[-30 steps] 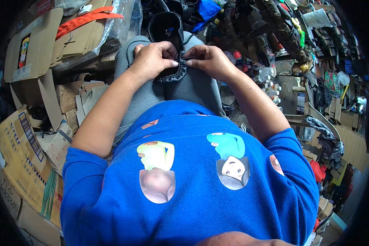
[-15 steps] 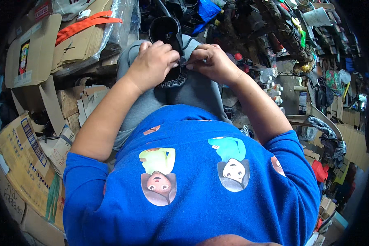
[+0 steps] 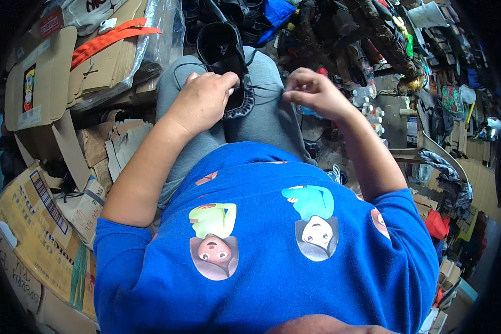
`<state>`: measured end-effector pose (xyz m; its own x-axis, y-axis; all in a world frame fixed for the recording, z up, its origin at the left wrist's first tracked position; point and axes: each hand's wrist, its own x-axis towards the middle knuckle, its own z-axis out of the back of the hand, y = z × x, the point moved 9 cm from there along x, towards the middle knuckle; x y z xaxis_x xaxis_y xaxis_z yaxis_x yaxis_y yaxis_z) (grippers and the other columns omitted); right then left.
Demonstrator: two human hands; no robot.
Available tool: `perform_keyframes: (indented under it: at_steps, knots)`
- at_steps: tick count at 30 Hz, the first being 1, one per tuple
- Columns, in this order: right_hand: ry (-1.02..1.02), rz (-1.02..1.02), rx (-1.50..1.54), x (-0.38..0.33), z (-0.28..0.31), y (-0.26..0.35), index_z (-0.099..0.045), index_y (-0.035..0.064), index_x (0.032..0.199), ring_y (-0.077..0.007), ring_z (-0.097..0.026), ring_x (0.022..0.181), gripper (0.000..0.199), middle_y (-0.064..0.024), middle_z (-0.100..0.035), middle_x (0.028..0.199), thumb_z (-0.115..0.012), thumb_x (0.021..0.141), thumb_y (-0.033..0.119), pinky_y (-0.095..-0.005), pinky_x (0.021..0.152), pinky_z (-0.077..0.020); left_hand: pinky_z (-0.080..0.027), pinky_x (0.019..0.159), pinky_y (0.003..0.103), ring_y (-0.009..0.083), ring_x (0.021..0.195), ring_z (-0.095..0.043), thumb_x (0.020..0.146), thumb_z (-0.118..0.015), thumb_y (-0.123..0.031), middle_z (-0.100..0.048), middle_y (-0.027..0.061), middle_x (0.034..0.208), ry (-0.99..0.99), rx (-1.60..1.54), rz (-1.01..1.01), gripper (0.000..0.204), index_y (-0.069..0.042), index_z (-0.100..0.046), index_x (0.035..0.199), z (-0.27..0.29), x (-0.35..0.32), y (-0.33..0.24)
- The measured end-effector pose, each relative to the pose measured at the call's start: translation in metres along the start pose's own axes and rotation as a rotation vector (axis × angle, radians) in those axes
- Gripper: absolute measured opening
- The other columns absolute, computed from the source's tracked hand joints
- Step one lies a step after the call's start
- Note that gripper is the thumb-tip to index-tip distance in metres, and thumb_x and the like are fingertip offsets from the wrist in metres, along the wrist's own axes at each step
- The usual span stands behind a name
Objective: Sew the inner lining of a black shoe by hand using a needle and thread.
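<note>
Light is soft, edges bend strongly, and corners are black.

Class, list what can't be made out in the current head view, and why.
Head view:
Part of the black piece: hidden behind the left hand.
Right fingers: too blurred to tell whether they hold the thread.
White bag-like item: cut off by upper edge.

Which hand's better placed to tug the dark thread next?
Right, I'd judge: the right hand is off the black piece, with the thread running toward it. The left hand is at the piece, likely better for steadying.
</note>
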<state>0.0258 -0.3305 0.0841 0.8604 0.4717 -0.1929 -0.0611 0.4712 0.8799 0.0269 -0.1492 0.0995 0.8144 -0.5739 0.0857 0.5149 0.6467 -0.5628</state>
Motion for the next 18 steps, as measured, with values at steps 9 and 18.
perform_keyframes:
  at_steps: [9, 18]
  knots:
    - [-0.449, 0.173, -0.646, 0.033, 0.052, 0.025, -0.066, 0.0068, 0.086, -0.0209, -0.059, 0.088, 0.012, -0.0087, -0.058, 0.091, -0.068, 0.081, 0.018, -0.0313, 0.075, -0.0456, -0.043, 0.076, 0.043, 0.0329, 0.081, -0.058, 0.085, -0.053, -0.010, -0.060, 0.0143, 0.075, -0.065, 0.119, -0.139, 0.010, -0.006, -0.057, 0.093, 0.000, 0.007, -0.013]
    - [0.132, 0.427, -1.135, 0.038, -0.053, 0.072, -0.057, 0.0137, 0.081, -0.0205, -0.059, 0.082, 0.004, -0.0002, -0.059, 0.073, -0.058, 0.079, 0.016, -0.0369, 0.081, -0.0397, -0.041, 0.077, 0.041, 0.0295, 0.082, -0.058, 0.082, -0.053, -0.009, -0.060, 0.0113, 0.078, 0.006, 0.128, -0.145, 0.012, -0.008, -0.055, 0.095, -0.002, -0.003, -0.004]
